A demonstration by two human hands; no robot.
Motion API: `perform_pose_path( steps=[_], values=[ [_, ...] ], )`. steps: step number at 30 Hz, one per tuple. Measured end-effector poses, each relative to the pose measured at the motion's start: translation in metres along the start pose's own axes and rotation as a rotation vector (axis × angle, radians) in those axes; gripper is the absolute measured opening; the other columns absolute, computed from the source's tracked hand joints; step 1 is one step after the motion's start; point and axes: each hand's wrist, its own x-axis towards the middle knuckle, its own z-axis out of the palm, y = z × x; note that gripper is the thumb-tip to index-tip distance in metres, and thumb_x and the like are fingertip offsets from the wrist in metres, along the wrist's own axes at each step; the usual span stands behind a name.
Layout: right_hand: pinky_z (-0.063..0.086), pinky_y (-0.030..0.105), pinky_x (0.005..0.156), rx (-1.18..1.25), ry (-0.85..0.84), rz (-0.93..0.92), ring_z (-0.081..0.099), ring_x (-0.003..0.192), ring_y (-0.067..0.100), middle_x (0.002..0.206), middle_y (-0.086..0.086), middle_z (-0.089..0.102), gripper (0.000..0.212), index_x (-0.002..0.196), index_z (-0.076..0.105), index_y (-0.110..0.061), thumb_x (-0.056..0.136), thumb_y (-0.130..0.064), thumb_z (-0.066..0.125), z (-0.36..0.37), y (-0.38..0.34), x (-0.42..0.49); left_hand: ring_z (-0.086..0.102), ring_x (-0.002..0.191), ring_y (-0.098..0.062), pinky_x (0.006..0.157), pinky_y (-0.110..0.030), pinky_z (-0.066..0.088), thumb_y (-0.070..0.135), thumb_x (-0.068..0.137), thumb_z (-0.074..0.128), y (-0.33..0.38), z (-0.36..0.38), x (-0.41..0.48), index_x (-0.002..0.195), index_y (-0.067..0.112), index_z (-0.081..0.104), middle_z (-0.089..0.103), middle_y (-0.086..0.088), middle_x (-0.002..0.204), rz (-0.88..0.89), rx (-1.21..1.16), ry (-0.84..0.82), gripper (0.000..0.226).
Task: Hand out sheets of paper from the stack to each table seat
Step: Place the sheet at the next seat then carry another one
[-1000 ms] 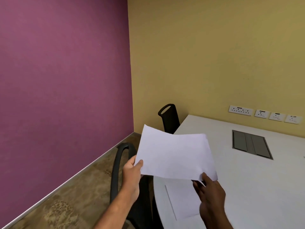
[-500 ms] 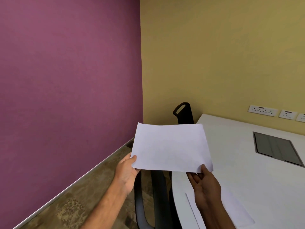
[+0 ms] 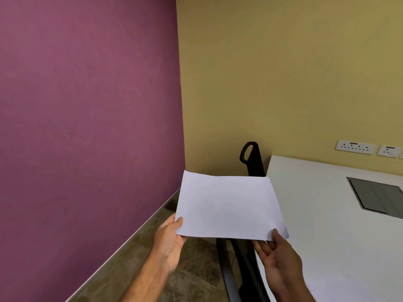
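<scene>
Both hands are carrying the paper (image 3: 229, 207) in mid-air at the 6 o'clock part of the view, left of the white bench (image 3: 327, 214); the left hand (image 3: 172, 240) is pinching its near-left corner and the right hand (image 3: 277, 253) its near-right corner, each grip pressed onto the sheet. With the far edge hanging unsupported towards the chair (image 3: 251, 159) at 12 o'clock, the sheet is risking sagging or creasing, or slipping floorwards if either pinch loosens.

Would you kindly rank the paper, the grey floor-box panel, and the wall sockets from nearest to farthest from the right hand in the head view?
1. Paper: pinched at its near right corner by the right hand.
2. Grey panel: set in the table, right of the hand.
3. Wall sockets: on the yellow wall beyond the table.
</scene>
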Motion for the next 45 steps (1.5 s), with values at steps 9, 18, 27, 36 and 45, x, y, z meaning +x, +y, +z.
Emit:
perform_pose_path(
  steps=[9, 18, 27, 36, 45],
  values=[
    [0.056, 0.041, 0.071, 0.064, 0.162, -0.113, 0.071, 0.094, 0.031, 0.114, 0.017, 0.070, 0.048, 0.144, 0.042, -0.004, 0.100, -0.014, 0.057, 0.085, 0.059, 0.024, 0.068, 0.111, -0.027, 0.092, -0.040, 0.055, 0.006, 0.099, 0.051, 0.058, -0.039, 0.101, 0.127, 0.009, 0.061, 0.074, -0.010, 0.116, -0.118, 0.050, -0.108, 0.030],
    [0.055, 0.041, 0.074, 0.058, 0.309, -0.255, 0.072, 0.093, 0.031, 0.113, 0.015, 0.070, 0.043, 0.140, 0.047, -0.003, 0.100, -0.015, 0.055, 0.101, 0.049, 0.101, 0.069, 0.108, -0.029, 0.089, -0.041, 0.057, 0.008, 0.097, 0.057, 0.036, 0.003, 0.202, 0.117, 0.014, 0.066, 0.078, -0.006, 0.104, -0.229, 0.116, -0.171, 0.023],
    [0.056, 0.040, 0.077, 0.048, 0.416, -0.346, 0.074, 0.089, 0.029, 0.107, 0.011, 0.072, 0.031, 0.129, 0.056, -0.005, 0.098, -0.012, 0.055, 0.104, 0.007, 0.213, 0.070, 0.106, -0.029, 0.088, -0.041, 0.058, 0.008, 0.099, 0.054, 0.010, 0.087, 0.305, 0.114, 0.014, 0.066, 0.078, -0.007, 0.103, -0.316, 0.195, -0.283, 0.020],
    [0.054, 0.042, 0.081, 0.107, 0.630, -0.439, 0.070, 0.090, 0.029, 0.101, 0.011, 0.069, 0.018, 0.115, 0.058, -0.006, 0.098, -0.011, 0.054, 0.101, -0.019, 0.303, 0.069, 0.106, -0.031, 0.093, -0.044, 0.056, 0.008, 0.100, 0.051, -0.023, 0.156, 0.397, 0.115, 0.011, 0.064, 0.076, -0.012, 0.106, -0.462, 0.316, -0.366, 0.020],
    [0.054, 0.043, 0.087, 0.218, 0.880, -0.587, 0.067, 0.096, 0.032, 0.107, 0.013, 0.067, 0.020, 0.113, 0.059, -0.009, 0.094, -0.005, 0.055, 0.124, -0.035, 0.386, 0.071, 0.089, -0.024, 0.063, -0.031, 0.057, 0.004, 0.101, 0.047, -0.044, 0.218, 0.489, 0.096, 0.017, 0.067, 0.078, -0.001, 0.082, -0.517, 0.442, -0.507, 0.025]
  ],
)
